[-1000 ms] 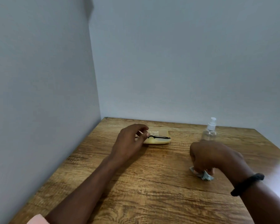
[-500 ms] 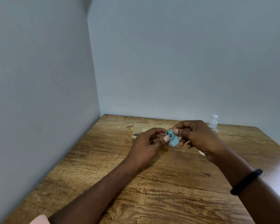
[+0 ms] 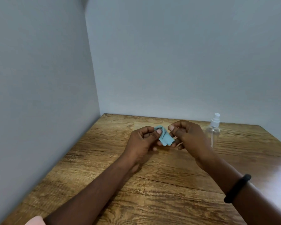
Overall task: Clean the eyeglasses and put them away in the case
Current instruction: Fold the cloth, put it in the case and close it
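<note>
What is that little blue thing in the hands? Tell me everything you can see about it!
It is a small light-blue cleaning cloth, thin and soft-looking, with zigzag-cut edges. It is crumpled, rolled over at the top, with a lower corner hanging loose. The left hand pinches one side, thumb on top; the right hand holds the other side, over the wooden table.

We see a small pale-blue cloth (image 3: 165,138), soft and matt, with a zigzag-cut edge, and a table (image 3: 152,192) whose top shows brown wood grain, streaked and low in sheen. The spray bottle (image 3: 213,133) looks like clear glossy plastic with a white plastic pump. The wristband (image 3: 237,189) is matt black and the walls (image 3: 169,62) are smooth and matt.
</note>
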Tool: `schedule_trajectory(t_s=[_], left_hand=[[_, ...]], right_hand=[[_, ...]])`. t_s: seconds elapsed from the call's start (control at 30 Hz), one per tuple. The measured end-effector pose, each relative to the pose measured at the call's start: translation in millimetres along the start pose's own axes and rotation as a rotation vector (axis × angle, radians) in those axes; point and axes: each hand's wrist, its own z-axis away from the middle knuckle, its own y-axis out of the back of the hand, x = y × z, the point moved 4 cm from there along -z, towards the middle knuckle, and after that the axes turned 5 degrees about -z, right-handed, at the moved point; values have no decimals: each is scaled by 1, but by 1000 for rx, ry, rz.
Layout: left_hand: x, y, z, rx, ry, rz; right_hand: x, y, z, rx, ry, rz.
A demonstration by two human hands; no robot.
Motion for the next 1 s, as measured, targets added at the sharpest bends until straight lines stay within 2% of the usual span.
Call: schedule_trajectory(t_s=[0.1,0.17,0.23,0.5,0.77,1.0], left_hand=[[3,5,-2,36,10,56],[6,9,-3,54,15,75],[9,13,-4,59,36,92],[8,14,-3,15,108,186],[4,10,-2,-75,179,260],[4,12,-3,-72,193,264]], right_hand=[[-13,1,3,116,264,260],[-18,2,6,123,358,251],[-21,1,7,106,418,251],[-23,-14,18,-55,681,573],[-28,-15,24,-50,776,750],[-32,-13,23,37,822,667]])
